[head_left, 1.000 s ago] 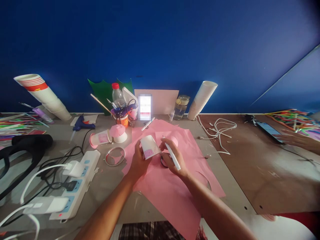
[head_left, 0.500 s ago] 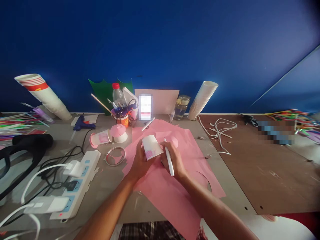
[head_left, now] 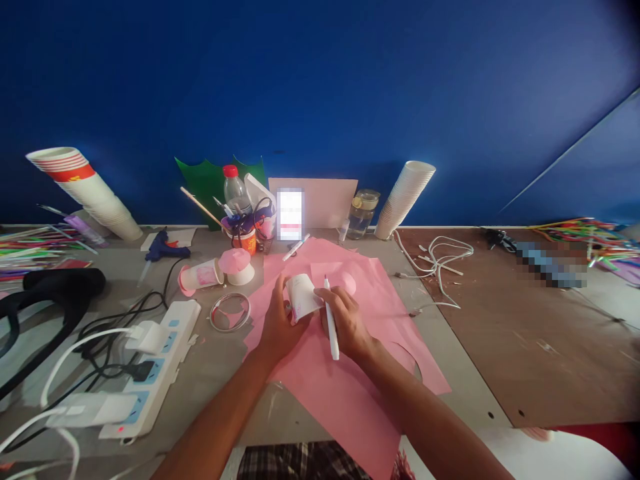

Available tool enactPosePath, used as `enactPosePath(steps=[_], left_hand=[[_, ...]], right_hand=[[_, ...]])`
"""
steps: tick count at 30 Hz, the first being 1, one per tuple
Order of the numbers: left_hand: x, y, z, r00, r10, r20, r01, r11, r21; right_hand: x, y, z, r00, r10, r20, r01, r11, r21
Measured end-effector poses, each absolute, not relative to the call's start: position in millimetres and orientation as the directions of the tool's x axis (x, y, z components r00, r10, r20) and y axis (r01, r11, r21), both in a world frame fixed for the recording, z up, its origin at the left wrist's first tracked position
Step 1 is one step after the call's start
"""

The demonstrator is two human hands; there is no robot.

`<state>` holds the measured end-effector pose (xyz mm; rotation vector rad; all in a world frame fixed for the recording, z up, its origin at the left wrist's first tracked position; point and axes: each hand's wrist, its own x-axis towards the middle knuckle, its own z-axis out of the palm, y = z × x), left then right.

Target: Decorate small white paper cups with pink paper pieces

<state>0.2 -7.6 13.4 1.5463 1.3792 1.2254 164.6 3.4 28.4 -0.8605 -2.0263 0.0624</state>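
Observation:
My left hand (head_left: pixel 280 319) is wrapped around a white paper cup (head_left: pixel 303 297), which lies tilted on its side and carries some pink marking on its lower left. In my right hand (head_left: pixel 349 325) is a white marker pen (head_left: pixel 331 333), its dark tip pointing up and away from me. The fingertips of that hand are close to the cup's right edge; whether they touch it I cannot tell. Both hands are above a large sheet of pink paper (head_left: pixel 345 393). Just beyond my right hand, a round pink piece (head_left: pixel 346 281) rests on the paper.
Left of the paper are a tape roll (head_left: pixel 230 312), a pink-capped cup (head_left: pixel 237 268), a cup on its side (head_left: pixel 201 275), a glue gun (head_left: pixel 165 248) and a power strip (head_left: pixel 155 373) with cables. Stacked cups (head_left: pixel 406 200), a jar (head_left: pixel 363 215) and a lit phone (head_left: pixel 291 215) stand behind.
The cup has turned in my left hand, so less of its pink marking shows. My right hand has shifted slightly left, and the marker now stands more upright in view.

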Motion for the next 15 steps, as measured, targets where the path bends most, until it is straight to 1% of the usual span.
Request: enactPosePath(steps=[2,6,8,12,15], left_hand=[[0.0,-6.9,13.5,-0.018,0.985,0.169,0.268,-0.158,0.95],[-1.0,-5.7,14.2,-0.054,0.989,0.137,0.216,-0.122,0.969],[-1.5,-5.7,14.7,-0.065,0.987,0.147,0.183,-0.133,0.974],[-1.3,-7.0,16.8,-0.079,0.977,0.2,0.142,-0.187,0.972],[0.0,-8.4,20.3,-0.063,0.979,0.192,0.134,-0.182,0.974]], right_hand=[[163.9,3.2,27.9,-0.335,0.608,0.72,0.531,0.753,-0.389],[161.5,5.4,20.7,-0.218,0.723,0.656,0.491,0.662,-0.567],[160.0,6.2,18.0,-0.181,0.767,0.616,0.479,0.616,-0.626],[157.7,3.4,20.5,-0.174,0.818,0.549,0.452,0.561,-0.693],[158.2,-0.1,24.3,-0.188,0.817,0.546,0.453,0.565,-0.689]])
